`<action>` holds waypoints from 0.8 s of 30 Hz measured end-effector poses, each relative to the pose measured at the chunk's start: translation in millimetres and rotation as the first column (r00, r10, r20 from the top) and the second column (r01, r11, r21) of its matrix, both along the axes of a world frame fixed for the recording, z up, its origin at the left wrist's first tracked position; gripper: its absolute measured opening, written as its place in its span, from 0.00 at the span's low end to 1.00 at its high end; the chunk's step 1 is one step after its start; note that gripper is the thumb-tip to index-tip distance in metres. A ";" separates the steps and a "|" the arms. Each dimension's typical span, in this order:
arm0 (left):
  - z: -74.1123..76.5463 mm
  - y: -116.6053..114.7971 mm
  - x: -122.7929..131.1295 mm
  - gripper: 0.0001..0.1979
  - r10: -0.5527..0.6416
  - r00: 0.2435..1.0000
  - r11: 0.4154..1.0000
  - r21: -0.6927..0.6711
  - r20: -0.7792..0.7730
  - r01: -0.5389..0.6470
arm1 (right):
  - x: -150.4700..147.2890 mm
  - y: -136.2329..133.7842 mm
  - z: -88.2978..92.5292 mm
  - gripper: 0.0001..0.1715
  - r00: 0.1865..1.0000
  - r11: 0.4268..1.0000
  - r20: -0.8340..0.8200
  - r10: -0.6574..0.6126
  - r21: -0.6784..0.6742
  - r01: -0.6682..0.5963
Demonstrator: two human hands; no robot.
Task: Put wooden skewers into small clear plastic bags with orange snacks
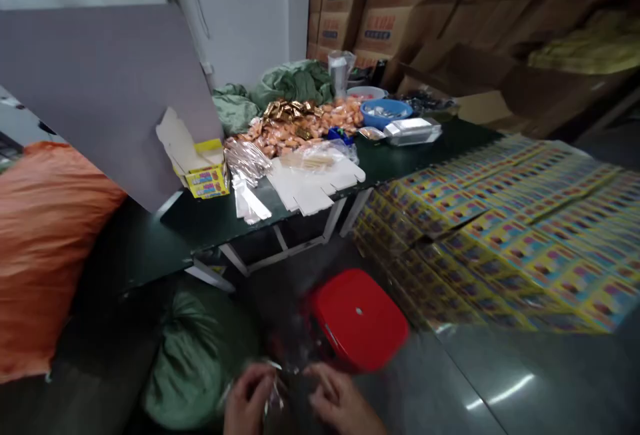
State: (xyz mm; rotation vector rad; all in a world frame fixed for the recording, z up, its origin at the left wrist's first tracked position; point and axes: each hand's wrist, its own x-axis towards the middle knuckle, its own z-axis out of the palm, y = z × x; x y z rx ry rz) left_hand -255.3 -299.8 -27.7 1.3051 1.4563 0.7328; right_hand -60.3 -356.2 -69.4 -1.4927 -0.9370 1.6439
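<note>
Left hand (pixel 249 400) curled around a small shiny clear wrapper (pixel 274 396), blurred, low in view; right hand (pixel 340 398) half-closed just beside it, hold unclear. Blue plastic basin (pixel 385 114) on dark table (pixel 405 158) holds small items, contents unclear. Open yellow carton (pixel 207 178) stands near table edge.

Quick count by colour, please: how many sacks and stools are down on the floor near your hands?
Orange woven sack: 1
Green woven sack: 1
Red plastic stool: 1
Total: 3
</note>
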 end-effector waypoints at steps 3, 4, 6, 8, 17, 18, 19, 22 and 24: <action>-1.4 125.6 19.2 0.15 0.022 0.998 0.979 0.201 0.051 -0.032 | 24.1 69.3 2.3 0.26 0.988 0.990 0.069 -0.138 0.021 0.137; 4.4 169.8 27.2 0.14 -0.010 0.998 0.959 0.283 0.057 -0.006 | 29.6 90.0 0.3 0.26 0.983 0.985 0.072 -0.172 0.011 0.171; 23.1 251.5 46.2 0.13 -0.133 0.991 0.909 0.401 0.032 0.110 | 35.3 124.1 -5.6 0.26 0.973 0.975 0.065 -0.220 -0.020 0.222; 44.7 317.7 66.7 0.12 -0.223 0.975 0.851 0.490 0.017 0.187 | 35.1 147.7 -10.8 0.26 0.973 0.973 0.063 -0.223 -0.054 0.226; 53.4 404.5 112.3 0.12 -0.066 0.978 0.919 0.393 0.200 -0.018 | 66.6 228.7 32.6 0.27 0.958 0.966 0.127 -0.257 0.055 0.251; 46.4 400.7 113.1 0.12 -0.113 0.971 0.952 0.304 0.212 0.044 | 76.5 238.5 42.0 0.27 0.957 0.966 0.133 -0.256 0.071 0.249; 40.0 397.1 114.1 0.13 -0.162 0.960 0.967 0.232 0.228 0.108 | 87.0 247.9 50.0 0.27 0.956 0.966 0.144 -0.257 0.079 0.248; 25.7 397.5 122.9 0.13 -0.238 0.936 0.958 0.221 0.260 0.182 | 121.7 278.4 59.8 0.27 0.969 0.977 0.125 -0.212 0.049 0.207; 16.6 409.3 135.9 0.14 -0.213 0.947 0.951 0.271 0.240 0.145 | 148.1 304.5 54.0 0.28 0.994 0.995 0.045 -0.097 0.013 0.097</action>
